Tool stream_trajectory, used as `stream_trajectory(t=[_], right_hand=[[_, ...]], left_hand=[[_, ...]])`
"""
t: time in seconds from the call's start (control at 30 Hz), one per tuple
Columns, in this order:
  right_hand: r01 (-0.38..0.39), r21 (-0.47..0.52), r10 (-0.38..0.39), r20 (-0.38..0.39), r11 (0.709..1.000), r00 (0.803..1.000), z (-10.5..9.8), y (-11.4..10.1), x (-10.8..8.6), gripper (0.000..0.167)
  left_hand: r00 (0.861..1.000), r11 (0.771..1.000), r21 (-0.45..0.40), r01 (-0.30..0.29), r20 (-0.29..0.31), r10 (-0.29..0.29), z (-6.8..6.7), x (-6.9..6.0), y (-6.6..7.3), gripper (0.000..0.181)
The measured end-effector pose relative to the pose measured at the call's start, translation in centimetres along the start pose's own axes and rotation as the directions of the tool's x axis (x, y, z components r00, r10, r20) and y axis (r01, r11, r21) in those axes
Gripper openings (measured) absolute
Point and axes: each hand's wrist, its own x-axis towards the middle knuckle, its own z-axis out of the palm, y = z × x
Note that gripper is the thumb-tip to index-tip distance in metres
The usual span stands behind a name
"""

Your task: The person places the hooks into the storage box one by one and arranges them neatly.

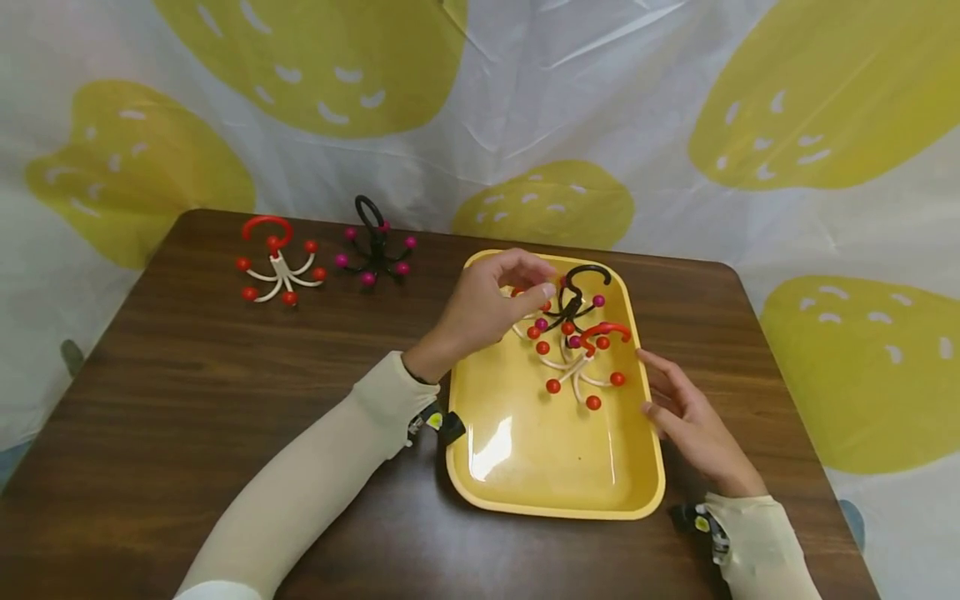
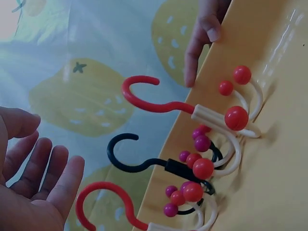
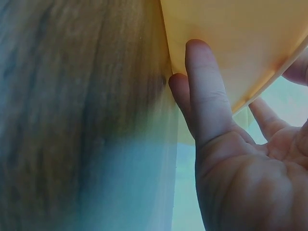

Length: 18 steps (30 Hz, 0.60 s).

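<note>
The left hand (image 1: pixel 491 300) reaches over the yellow tray (image 1: pixel 551 510) with fingers and thumb spread; the left wrist view shows nothing in its grasp. The right hand (image 1: pixel 693 425) lies opposite, its fingers laid along the tray's outer wall without gripping anything, so the two hands are well apart, with the tray between them.

Just beyond the left hand's thumb, towards the right hand, a black hanger (image 1: pixel 572 308) with magenta balls stands in the tray. The front red-and-white hanger (image 1: pixel 587 357) sits nearer the right hand, and a third hanger (image 2: pixel 128 210), red-hooked, is partly hidden by the left hand in the head view. To the left of that hand, on the desk (image 1: pixel 337 358), are a loose red-and-white hanger (image 1: pixel 281 267) and a loose black hanger (image 1: pixel 378 250).

The step in hand appears to be handling hangers at the tray, with the right hand likely steadying it. The next move would seem to call for the left hand to close on one hanger without snagging its neighbours
</note>
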Motion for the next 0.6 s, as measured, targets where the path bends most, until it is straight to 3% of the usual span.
stream_trajectory(t=[0.6], right_hand=[[0.015, -0.004, -0.015, -0.001, 1.0, 1.0, 0.0, 0.3, 0.1, 0.069]], left_hand=[[0.989, 1.0, 0.01, 0.019, -0.145, -0.018, -5.1, -0.3, -0.5, 0.02]])
